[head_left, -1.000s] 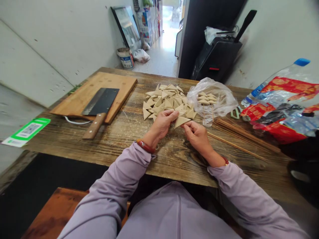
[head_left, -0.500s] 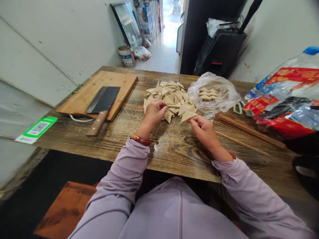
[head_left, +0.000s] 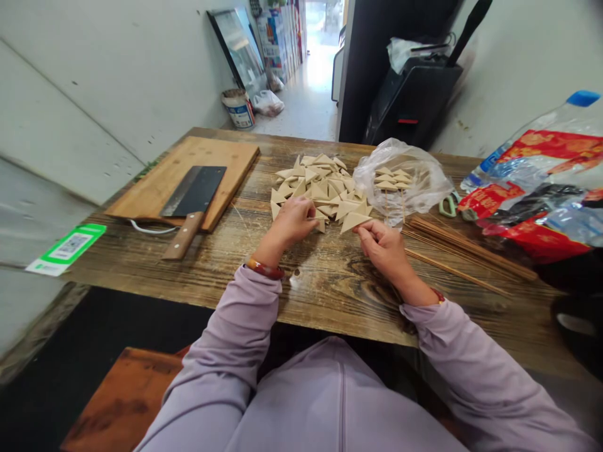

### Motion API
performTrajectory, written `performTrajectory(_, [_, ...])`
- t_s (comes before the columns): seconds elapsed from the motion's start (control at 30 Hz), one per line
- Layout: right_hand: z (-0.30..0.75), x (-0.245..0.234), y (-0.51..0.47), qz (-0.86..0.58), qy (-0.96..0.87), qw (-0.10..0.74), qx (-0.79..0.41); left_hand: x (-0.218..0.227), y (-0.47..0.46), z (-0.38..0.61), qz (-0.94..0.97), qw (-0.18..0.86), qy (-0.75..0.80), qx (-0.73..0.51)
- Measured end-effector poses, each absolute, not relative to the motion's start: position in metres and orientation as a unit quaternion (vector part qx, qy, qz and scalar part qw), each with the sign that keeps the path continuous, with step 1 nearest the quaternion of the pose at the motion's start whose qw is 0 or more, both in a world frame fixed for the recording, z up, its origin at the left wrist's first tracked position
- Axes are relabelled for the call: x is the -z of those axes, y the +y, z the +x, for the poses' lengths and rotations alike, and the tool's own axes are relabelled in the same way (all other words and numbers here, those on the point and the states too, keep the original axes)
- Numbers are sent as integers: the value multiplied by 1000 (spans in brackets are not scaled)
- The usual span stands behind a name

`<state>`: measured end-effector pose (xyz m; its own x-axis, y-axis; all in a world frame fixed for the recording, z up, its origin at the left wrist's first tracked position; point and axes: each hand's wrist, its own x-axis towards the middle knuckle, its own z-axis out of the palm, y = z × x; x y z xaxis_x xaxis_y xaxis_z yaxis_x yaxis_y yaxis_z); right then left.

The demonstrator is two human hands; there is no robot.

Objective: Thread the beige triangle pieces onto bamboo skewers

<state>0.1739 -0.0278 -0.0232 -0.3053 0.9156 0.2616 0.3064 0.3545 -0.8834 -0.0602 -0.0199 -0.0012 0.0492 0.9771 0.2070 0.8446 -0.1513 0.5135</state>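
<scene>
A loose pile of flat beige triangular dough pieces (head_left: 315, 188) lies on the wooden table (head_left: 330, 301). My left hand (head_left: 292, 223) rests on the pile's front edge with its fingers curled, and I cannot tell whether it holds a piece. My right hand (head_left: 384, 248) pinches one beige triangle (head_left: 353, 221) by a corner, just right of the pile. Beyond that hand, a clear plastic bag (head_left: 424, 176) holds several triangles threaded on thin sticks (head_left: 389, 182).
A cleaver (head_left: 193, 191) lies on a wooden cutting board (head_left: 211, 157) to the left. A bundle of bamboo skewers (head_left: 471, 242) and green scissors (head_left: 450, 204) lie to the right, beside a red-printed plastic bag (head_left: 532, 220). A green-edged QR card (head_left: 68, 249) sits at the table's left edge.
Compared with a second ago, my left hand has moved off the triangle in my right hand and onto the pile. The view has shifted slightly.
</scene>
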Motion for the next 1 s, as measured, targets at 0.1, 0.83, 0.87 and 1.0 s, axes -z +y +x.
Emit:
performTrajectory(0.1, [173, 23, -29, -425, -711, 410, -381, -2, -21, -55, 628, 243, 639, -372])
performTrajectory(0.83, [167, 19, -35, -415, -703, 391, -425, -6, -27, -29, 406, 580, 410, -575])
performTrajectory(0.87, [168, 19, -35, -413, -703, 392, -426, -7, -28, -29, 405, 578, 414, -575])
performTrajectory(1.0, [167, 18, -35, -406, -701, 395, -435, -11, -30, -27, 392, 591, 412, -573])
